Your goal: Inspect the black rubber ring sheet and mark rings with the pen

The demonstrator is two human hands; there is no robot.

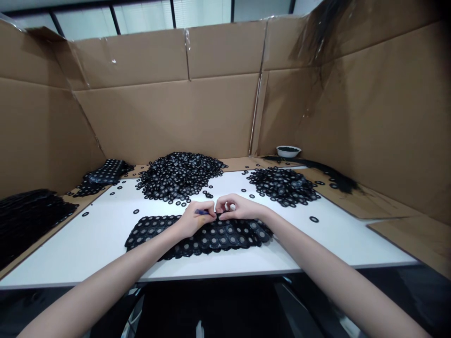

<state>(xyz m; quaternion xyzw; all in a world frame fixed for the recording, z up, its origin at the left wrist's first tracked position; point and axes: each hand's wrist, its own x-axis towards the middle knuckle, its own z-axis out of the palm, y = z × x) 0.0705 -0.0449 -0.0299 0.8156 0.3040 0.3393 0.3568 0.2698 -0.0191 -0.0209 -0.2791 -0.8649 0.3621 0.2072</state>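
Note:
A black panel of joined discs with pale centres [225,237] lies across the front of the white board. At its far edge my left hand [193,219] is closed, with a slim dark blue piece [202,212] showing between its fingers; its exact kind is hard to make out. My right hand [241,207] meets it there, thumb and fingers pinched together at the same edge. The fingertips of both hands almost touch. Whatever lies between the right fingertips is too small to tell.
Behind my hands are a large heap of black rings [176,176] and a smaller heap [283,185] to the right. Stacked panels [109,171] and dark strands [31,220] lie left. A white bowl [288,155] and black fibre bundle [327,171] sit by the cardboard wall [158,117].

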